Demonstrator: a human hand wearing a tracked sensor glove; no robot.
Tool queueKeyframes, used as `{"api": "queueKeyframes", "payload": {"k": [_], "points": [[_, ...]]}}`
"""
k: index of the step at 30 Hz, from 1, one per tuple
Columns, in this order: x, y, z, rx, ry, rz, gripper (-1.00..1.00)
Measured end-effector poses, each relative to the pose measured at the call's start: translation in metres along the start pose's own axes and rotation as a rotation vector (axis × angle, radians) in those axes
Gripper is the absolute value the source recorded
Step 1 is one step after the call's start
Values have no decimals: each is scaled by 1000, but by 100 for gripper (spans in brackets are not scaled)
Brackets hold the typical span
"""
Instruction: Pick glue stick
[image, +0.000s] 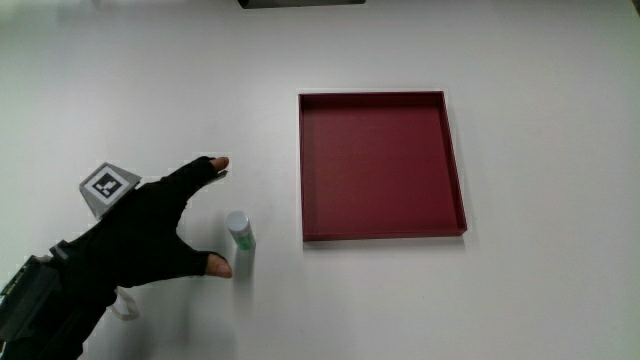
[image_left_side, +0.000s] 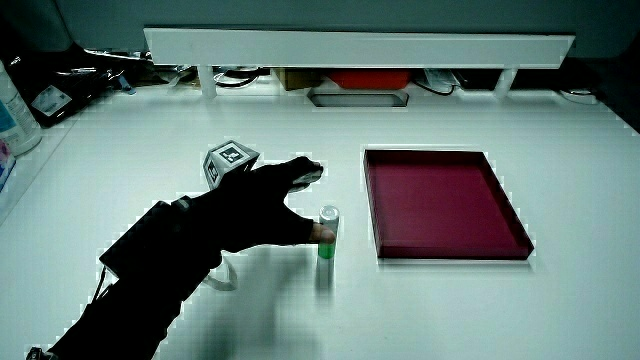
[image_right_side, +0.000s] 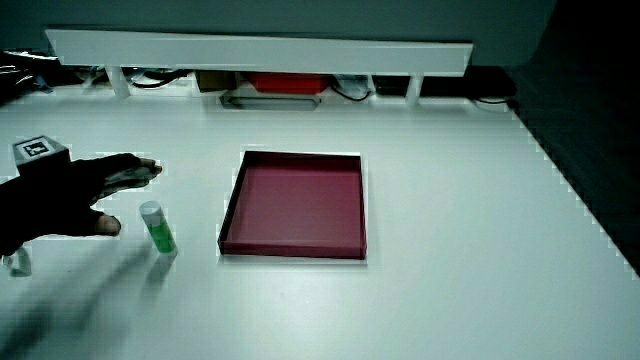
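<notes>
A small glue stick (image: 240, 231) with a green body and a pale cap stands upright on the white table beside the red tray; both side views show the glue stick (image_left_side: 327, 233) (image_right_side: 156, 227) too. The gloved hand (image: 150, 232) lies low over the table right beside it, fingers spread, thumb tip and fingertips on either side of the stick but apart from it. It holds nothing. The patterned cube (image: 108, 187) sits on the back of the hand (image_left_side: 258, 210) (image_right_side: 70, 198).
A shallow square red tray (image: 455, 160) lies on the table beside the glue stick, seen in both side views (image_left_side: 505, 215) (image_right_side: 232, 215). A low white partition (image_left_side: 360, 45) with clutter under it runs along the table's edge farthest from the person.
</notes>
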Motion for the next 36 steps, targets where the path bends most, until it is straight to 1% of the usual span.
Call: {"api": "queueKeyframes", "payload": {"k": [2, 4, 5, 6, 7, 8, 9, 10, 11, 12, 14, 15, 17, 18, 19, 20, 21, 22, 23, 25, 26, 27, 28, 29, 30, 31, 32, 34, 35, 36], "points": [[-2, 2, -4, -10, -16, 10, 0], [-7, 4, -7, -7, -16, 13, 0], [-8, 5, -8, -7, -14, 23, 0], [-8, 6, -9, -9, -30, 17, 0], [-8, 6, -11, -8, -38, 23, 0], [-12, 8, -11, -7, -23, 15, 0], [-12, 9, -12, -6, -31, 8, 0], [-11, 8, -14, -9, -45, 26, 0], [-13, 9, -14, -11, -43, 11, 0], [-13, 10, -15, -11, -42, 25, 0], [-16, 11, -16, -8, -42, 18, 0], [-14, 10, -17, -12, -55, 8, 0], [-15, 10, -17, -9, -72, 9, 0], [-18, 10, -16, -4, -54, 18, 4], [-16, 10, -16, 1, -70, 9, 7], [-19, 10, -15, 6, -77, -4, 11], [-19, 9, -14, 20, -74, -7, 14], [-19, 9, -14, 30, -84, -9, 18], [-20, 9, -13, 38, -91, -25, 21], [-21, 9, -13, 60, -78, -36, 29], [-21, 8, -13, 70, -82, -41, 32], [-24, 9, -13, 76, -80, -41, 36], [-22, 8, -13, 88, -87, -39, 39], [-24, 8, -13, 94, -73, -40, 43], [-23, 8, -14, 102, -96, -52, 46], [-25, 8, -14, 110, -87, -55, 50], [-24, 7, -15, 114, -94, -44, 54], [-25, 7, -14, 126, -85, -56, 61], [-25, 7, -14, 128, -80, -42, 64], [-24, 6, -15, 132, -96, -49, 68]]}}
